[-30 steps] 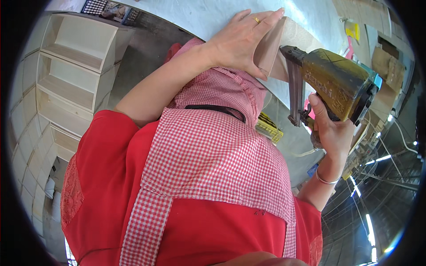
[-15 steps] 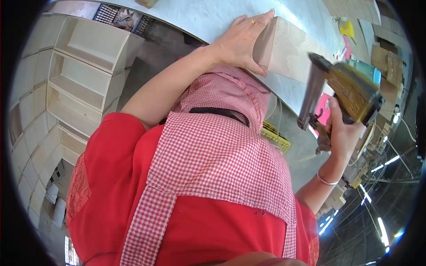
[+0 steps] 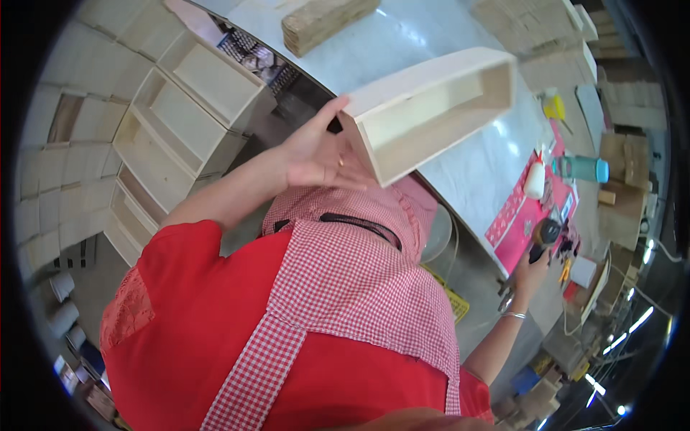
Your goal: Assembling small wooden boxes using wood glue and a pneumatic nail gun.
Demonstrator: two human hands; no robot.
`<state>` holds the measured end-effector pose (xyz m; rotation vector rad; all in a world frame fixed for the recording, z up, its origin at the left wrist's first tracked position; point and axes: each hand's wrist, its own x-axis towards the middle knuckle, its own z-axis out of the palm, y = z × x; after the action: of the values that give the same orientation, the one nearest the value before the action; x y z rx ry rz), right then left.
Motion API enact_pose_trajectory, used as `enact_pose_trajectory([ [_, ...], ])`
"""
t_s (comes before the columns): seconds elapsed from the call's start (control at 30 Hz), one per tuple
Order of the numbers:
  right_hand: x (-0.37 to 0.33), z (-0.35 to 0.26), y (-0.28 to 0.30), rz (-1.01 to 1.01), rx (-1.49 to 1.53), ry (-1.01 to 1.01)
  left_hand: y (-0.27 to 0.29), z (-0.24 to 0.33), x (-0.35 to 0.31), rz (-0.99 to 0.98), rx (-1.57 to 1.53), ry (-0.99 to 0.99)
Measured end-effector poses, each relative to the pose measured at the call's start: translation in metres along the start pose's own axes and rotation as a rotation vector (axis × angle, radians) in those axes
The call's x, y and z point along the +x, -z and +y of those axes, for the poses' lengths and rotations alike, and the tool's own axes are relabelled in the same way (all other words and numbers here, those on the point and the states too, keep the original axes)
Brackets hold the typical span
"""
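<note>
My left hand (image 3: 316, 158) grips one end of a pale wooden drawer-like box (image 3: 431, 75), thumb on top and fingers beneath. The box is tilted up over the near edge of the workbench (image 3: 460, 179), its hollow side facing me. Off to the right, my right hand (image 3: 530, 276) is closed round the handle of a nail gun (image 3: 546, 231). The gun is seen nearly end-on beside a pink cloth (image 3: 509, 226) at the bench's right end, so most of its body is hidden.
Similar wooden boxes (image 3: 169, 122) are stacked high on my left. A bundle of wood strips (image 3: 327, 25) lies on the bench's far left. A white squeeze bottle (image 3: 535, 181) and a teal bottle (image 3: 581, 169) are near the cloth. More wooden pieces (image 3: 525, 32) sit at the far right.
The box has been lifted and turned so its hollow side shows. My right hand has drawn the nail gun away from it, down and to the right. My view has shifted.
</note>
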<state>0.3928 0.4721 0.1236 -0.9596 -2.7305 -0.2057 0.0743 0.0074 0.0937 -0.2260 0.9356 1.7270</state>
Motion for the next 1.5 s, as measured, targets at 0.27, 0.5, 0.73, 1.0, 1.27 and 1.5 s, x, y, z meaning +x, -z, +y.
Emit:
enact_pose_trajectory([
  [0.27,0.023,0.013,-0.042,-0.160,-0.055,-0.017,0.048,-0.009,0.013,0.627,0.968,-0.398],
  [0.5,0.046,0.053,-0.076,-0.258,-0.033,0.025,-0.022,0.015,0.061,0.455,1.311,-0.465],
  [0.73,0.052,-0.083,0.023,0.006,0.352,-0.131,-0.006,-0.018,-0.055,0.822,0.893,-0.708],
  [1.0,0.086,-0.086,-0.014,0.024,0.388,0.087,0.053,-0.126,-0.267,1.379,0.632,-0.844],
  [1.27,0.073,-0.148,-0.019,-0.027,0.435,0.192,0.191,-0.234,-0.332,1.972,0.394,-0.697],
  [1.5,0.064,-0.170,-0.004,-0.047,0.416,0.159,0.302,-0.244,-0.296,2.127,0.402,-0.549],
])
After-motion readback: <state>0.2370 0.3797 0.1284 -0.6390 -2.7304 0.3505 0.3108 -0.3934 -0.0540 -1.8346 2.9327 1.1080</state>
